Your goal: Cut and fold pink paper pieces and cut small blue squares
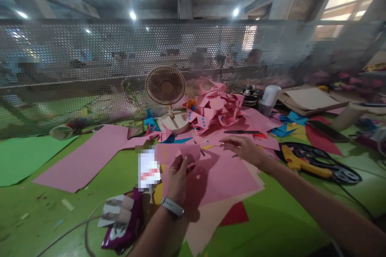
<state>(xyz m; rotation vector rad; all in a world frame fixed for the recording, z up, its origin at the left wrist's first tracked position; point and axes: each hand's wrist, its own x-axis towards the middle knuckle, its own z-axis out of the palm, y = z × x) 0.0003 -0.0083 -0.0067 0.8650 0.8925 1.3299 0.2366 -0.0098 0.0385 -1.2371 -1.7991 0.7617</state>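
My left hand, with a pale watch on its wrist, pinches a small pink paper piece that has yellow marks on it. It is held above a stack of pink paper sheets. My right hand reaches over the far side of that stack, apart from the left. Its thumb and fingertips come together; anything between them is too small to make out. Just beyond it lies a dark slim tool with a red end. Dark blue dots mark some papers nearby.
A heap of folded pink paper shapes sits beside a small fan. At right, a yellow-handled tool rests on a black tray. A purple packet, plugs and cables lie front left. A perforated metal screen stands behind.
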